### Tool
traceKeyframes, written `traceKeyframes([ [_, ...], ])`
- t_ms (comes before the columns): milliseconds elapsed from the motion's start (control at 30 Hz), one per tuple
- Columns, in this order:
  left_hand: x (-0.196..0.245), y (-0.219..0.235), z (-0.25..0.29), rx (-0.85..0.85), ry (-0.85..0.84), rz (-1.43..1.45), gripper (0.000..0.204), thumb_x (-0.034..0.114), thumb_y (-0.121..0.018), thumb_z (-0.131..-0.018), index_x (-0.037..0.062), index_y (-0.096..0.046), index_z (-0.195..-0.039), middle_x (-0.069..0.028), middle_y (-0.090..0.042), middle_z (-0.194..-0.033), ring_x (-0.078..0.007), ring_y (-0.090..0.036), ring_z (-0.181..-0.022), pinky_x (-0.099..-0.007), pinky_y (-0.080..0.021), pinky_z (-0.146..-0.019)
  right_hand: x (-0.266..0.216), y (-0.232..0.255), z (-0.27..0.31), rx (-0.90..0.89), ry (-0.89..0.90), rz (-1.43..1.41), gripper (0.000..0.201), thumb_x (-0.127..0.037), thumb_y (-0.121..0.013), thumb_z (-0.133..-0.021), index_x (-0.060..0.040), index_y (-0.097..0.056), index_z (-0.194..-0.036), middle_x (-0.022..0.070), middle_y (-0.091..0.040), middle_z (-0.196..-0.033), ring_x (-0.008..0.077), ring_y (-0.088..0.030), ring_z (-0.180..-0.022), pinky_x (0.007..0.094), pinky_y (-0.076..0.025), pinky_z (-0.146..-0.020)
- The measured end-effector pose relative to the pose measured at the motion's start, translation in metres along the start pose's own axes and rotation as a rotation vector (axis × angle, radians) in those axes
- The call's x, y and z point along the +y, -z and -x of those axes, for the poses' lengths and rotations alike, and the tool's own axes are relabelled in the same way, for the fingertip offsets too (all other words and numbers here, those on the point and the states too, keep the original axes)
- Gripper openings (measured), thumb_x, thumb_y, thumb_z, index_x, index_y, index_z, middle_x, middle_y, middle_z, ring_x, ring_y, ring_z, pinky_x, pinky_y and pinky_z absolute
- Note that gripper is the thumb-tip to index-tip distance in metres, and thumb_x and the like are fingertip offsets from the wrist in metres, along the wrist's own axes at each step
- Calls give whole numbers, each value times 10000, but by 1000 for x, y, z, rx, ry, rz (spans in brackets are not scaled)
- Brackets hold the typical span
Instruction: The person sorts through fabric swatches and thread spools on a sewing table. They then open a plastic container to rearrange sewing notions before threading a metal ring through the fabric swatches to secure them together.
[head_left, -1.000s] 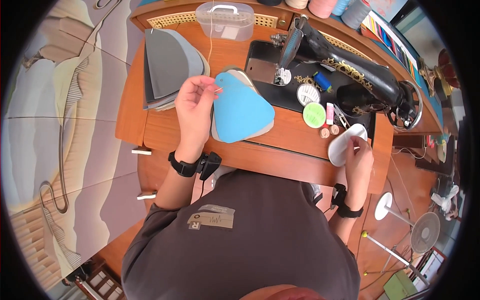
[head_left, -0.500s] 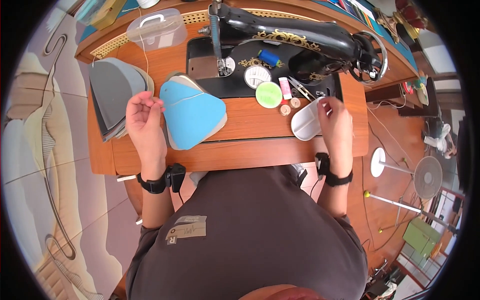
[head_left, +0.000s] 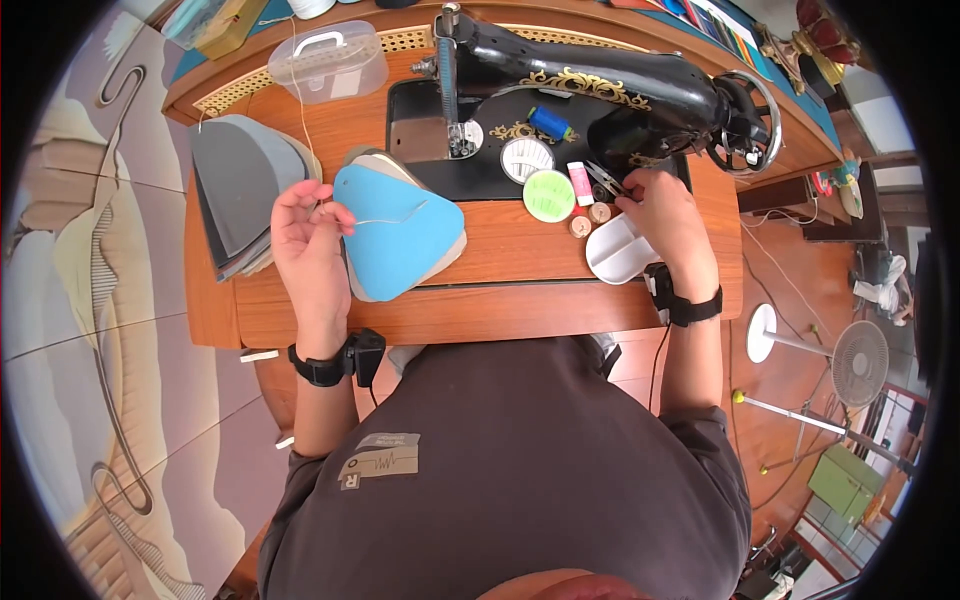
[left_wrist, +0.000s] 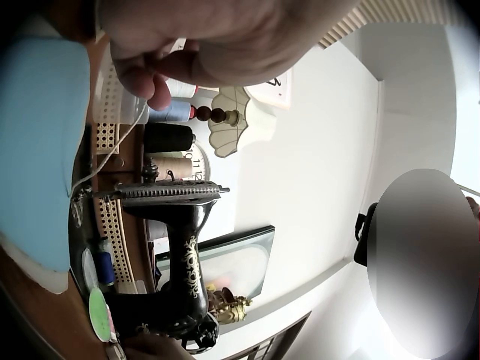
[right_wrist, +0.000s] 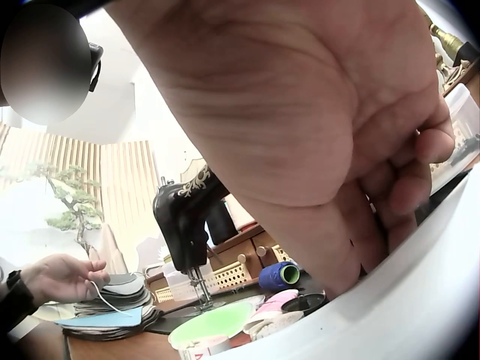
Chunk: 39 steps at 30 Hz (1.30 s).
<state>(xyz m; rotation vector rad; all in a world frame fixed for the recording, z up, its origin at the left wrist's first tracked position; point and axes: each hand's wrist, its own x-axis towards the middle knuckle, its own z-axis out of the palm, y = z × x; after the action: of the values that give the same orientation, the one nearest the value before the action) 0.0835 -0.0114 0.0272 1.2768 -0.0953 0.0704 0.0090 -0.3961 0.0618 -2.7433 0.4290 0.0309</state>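
The left hand is raised beside the near stack of sheets, thumb and fingertips brought together in a pinch on a pale thread. From that pinch the thread runs in a loose curve across the view of the blue sheet, which tops the stack; whether it touches the sheet cannot be determined. A second pile of grey sheets lies just beyond the left hand, toward the table's left end. The right hand is over the far side of a white tray, fingers bent downward near a pair of small scissors; its fingertips are partly hidden, and it cannot be told whether they grip the scissors. Near the tray are two small wooden spools, a pink-and-white tube and a green disc. A round pin case sits just behind the disc. A blue spool lies on the base of the black sewing machine. A clear box with a white handle stands at the back of the wooden table.
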Motion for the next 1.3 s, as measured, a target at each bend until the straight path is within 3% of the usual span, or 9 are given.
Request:
traceKeyframes([
  [233, 1, -8, 5, 7, -29, -59, 620, -171, -436, -871, 0, -377, -1464, -207, -383, -1575, -150, -646, -806, -284, -525, -738, 9, -13, -12, 35, 7, 11, 179, -105, -722, -831, -11, -739, -983, 215, -734, -934, 379, -712, -940, 449, -557, -841],
  [333, -4, -8, 7, -24, -109, -91, 666, -151, -444, -897, 15, -324, -1531, -214, -289, -1636, -157, -642, -829, -287, -528, -757, 4, -10, -7, 43, 76, -56, 229, -93, -771, -782, -13, -740, -994, 206, -735, -943, 366, -713, -926, 431, -555, -819],
  [367, -1, -9, 7, -40, -83, -121, 722, -142, -453, -898, 16, -254, -1573, -241, -234, -1654, -159, -648, -831, -299, -529, -763, 6, -12, -6, 55, 80, -35, 229, -87, -777, -778, -11, -739, -991, 199, -731, -943, 361, -707, -922, 427, -552, -818],
  [467, 1, -10, 7, -19, 26, -30, 728, -130, -463, -903, -9, -214, -1577, -270, -237, -1641, -159, -652, -839, -310, -527, -770, 3, -13, -5, 48, 91, 26, 219, -80, -781, -779, -5, -734, -980, 182, -717, -931, 351, -692, -905, 423, -542, -810],
  [600, 5, -10, 4, 21, 161, 47, 654, -81, -499, -942, -48, -244, -1543, -289, -399, -1536, -179, -655, -847, -321, -525, -789, 3, -14, -5, 59, 167, 59, 192, -78, -775, -796, -7, -727, -967, 163, -700, -896, 339, -676, -863, 425, -530, -791],
  [800, 1, -2, -1, 31, 267, 268, 490, 4, -541, -992, -54, -370, -1447, -239, -600, -1305, -203, -642, -852, -327, -520, -798, -5, -12, -5, 172, 217, 3, 173, -80, -771, -821, 1, -708, -960, 144, -686, -874, 317, -663, -824, 418, -522, -767],
  [1000, -6, 3, 2, 53, 194, 258, 451, 35, -554, -1010, -44, -412, -1430, -152, -656, -1127, -182, -617, -819, -308, -495, -750, -15, -5, -4, 180, 349, -138, 172, -35, -739, -836, 10, -690, -994, 137, -684, -896, 289, -674, -834, 388, -534, -766],
  [1200, -9, 4, 1, 54, 185, 233, 391, 51, -557, -1020, -43, -474, -1391, -91, -640, -1050, -159, -597, -799, -290, -471, -723, -24, -3, -3, -108, 281, -444, 168, -26, -704, -886, 22, -652, -1039, 83, -707, -966, 166, -691, -914, 301, -538, -728],
  [1300, -9, 4, 1, 44, 208, 230, 378, 95, -553, -1046, -43, -469, -1388, -75, -611, -1003, -140, -594, -774, -299, -466, -721, -38, -1, -4, -470, 172, -837, 197, -32, -665, -933, -14, -618, -1124, 19, -686, -974, 86, -640, -861, 248, -501, -674],
])
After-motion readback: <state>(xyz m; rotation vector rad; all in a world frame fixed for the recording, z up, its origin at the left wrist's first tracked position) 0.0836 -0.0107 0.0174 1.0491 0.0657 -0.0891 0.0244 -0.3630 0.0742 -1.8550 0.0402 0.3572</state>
